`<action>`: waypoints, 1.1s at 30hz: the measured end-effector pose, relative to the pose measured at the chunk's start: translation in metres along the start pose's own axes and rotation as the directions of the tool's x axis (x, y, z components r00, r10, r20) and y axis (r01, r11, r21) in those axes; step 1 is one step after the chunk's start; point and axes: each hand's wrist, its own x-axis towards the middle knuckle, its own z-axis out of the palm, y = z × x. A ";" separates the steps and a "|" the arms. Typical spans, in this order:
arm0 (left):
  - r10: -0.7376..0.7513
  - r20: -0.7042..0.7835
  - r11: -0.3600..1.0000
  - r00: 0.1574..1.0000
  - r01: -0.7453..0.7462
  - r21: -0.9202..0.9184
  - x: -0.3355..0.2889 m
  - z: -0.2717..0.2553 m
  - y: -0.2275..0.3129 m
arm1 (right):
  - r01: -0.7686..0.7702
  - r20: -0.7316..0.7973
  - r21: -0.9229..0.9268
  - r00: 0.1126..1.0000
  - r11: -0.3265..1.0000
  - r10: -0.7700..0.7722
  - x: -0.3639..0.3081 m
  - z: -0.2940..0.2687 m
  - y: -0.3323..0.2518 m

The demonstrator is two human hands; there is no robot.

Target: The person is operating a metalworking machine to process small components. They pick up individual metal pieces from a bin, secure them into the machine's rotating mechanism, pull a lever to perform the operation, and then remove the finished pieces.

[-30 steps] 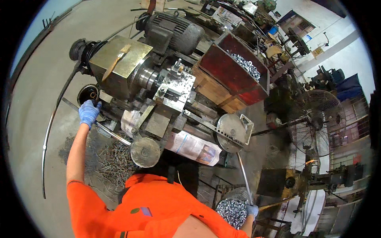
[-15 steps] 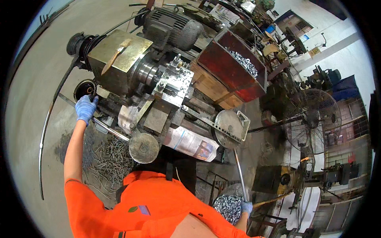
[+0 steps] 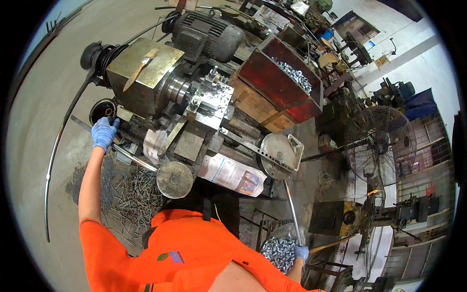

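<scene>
My left hand (image 3: 104, 135), in a blue glove, reaches to a round black housing (image 3: 103, 111) at the machine's left end. Its fingers are bent over a dark part there that they mostly cover. Low on the right, my gloved right hand (image 3: 301, 252) is closed round the end of a long metal lever (image 3: 293, 209). That lever runs up to a round grey disc (image 3: 278, 148) with a drilled flat bar across it. Between the hands stands a lathe-like machine, with a shiny chuck (image 3: 177, 90) and a metal tool slide (image 3: 211, 103).
A brush (image 3: 140, 71) lies on the gearbox cover (image 3: 163, 57). Behind the slide, a red bin (image 3: 275, 80) holds small metal parts. Another container of metal parts (image 3: 278, 253) sits beside my right hand. Metal shavings (image 3: 134, 197) cover the floor at left; a large fan (image 3: 380, 141) stands right.
The whole view has shifted slightly. Both hands keep their places on the machine, and no part has visibly moved.
</scene>
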 end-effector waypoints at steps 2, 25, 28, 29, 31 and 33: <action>-0.003 0.008 1.000 1.000 0.003 -0.006 0.000 0.000 0.001 | -0.020 -0.005 -0.004 1.000 1.000 0.020 0.004 0.006 0.005; -0.026 0.029 1.000 0.999 0.026 0.004 0.002 -0.002 -0.001 | 0.052 -0.025 -0.011 0.998 0.999 -0.052 -0.010 0.004 0.000; -0.013 0.041 1.000 0.999 0.014 -0.017 -0.002 -0.008 0.005 | 0.032 -0.018 -0.012 0.999 0.999 -0.032 -0.016 -0.001 -0.002; -0.006 0.040 1.000 0.999 0.007 -0.010 -0.002 -0.008 0.005 | 0.025 -0.014 -0.015 1.000 1.000 -0.025 -0.019 -0.003 -0.004; 0.008 0.038 1.000 0.999 -0.009 0.001 -0.001 -0.008 0.003 | 0.026 0.013 -0.008 1.000 1.000 -0.026 -0.023 -0.008 -0.008; 0.013 0.030 1.000 0.999 -0.012 -0.016 -0.001 -0.007 0.003 | 0.013 0.018 -0.015 1.000 1.000 -0.013 -0.027 -0.012 -0.013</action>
